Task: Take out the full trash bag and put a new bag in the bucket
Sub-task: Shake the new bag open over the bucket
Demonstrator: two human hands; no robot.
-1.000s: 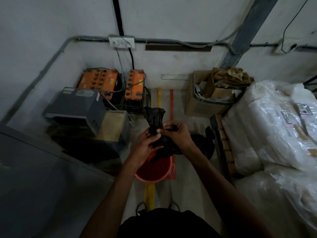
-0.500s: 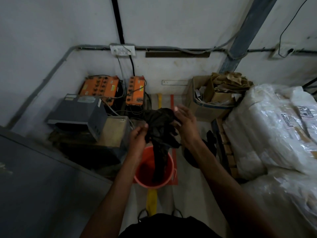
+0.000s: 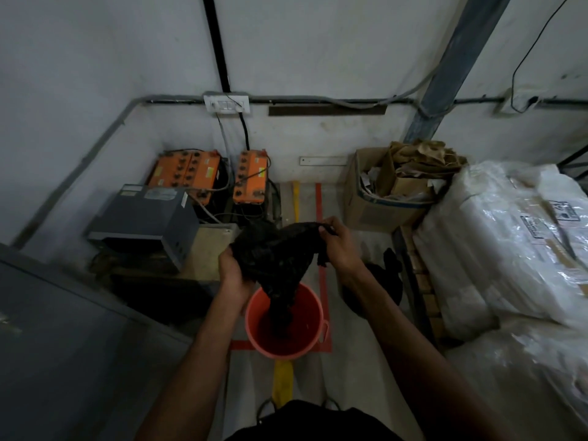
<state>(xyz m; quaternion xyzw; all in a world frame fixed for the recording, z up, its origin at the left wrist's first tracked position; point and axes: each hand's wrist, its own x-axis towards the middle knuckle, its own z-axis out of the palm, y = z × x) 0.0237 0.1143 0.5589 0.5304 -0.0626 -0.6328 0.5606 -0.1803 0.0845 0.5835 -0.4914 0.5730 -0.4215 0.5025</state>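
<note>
Orange-red bucket (image 3: 310, 337) stands on the floor (image 3: 353, 370), on a yellow tape line (image 3: 282, 378) beside a red tape line (image 3: 319, 205). Only the tail of the new black bag (image 3: 280, 265) is inside it; the rest of the interior looks bare.

Bag's long axis is near vertical: wide mouth end up, narrow end down into the bucket. Mouth edge is stretched roughly level between both hands, above the bucket.

Left hand (image 3: 234, 275) grips the bag's left edge, fingers curled round the plastic. Right hand (image 3: 339, 245) pinches the right edge, higher and farther from the body. Hands are apart, bag spread between them.

Full black bag (image 3: 381, 281) sits on the floor just right of the bucket, partly hidden by the right forearm.

Around:
- Cardboard box (image 3: 381, 205) by the wall, stuffed with brown paper and card scraps.
- White wrapped bundles (image 3: 502, 243) stacked at right.
- Two orange batteries (image 3: 251, 179), cabled, at left by the wall.
- Grey unit (image 3: 143, 224) in front of them.
- Grey cabinet (image 3: 63, 345) near left.
</note>
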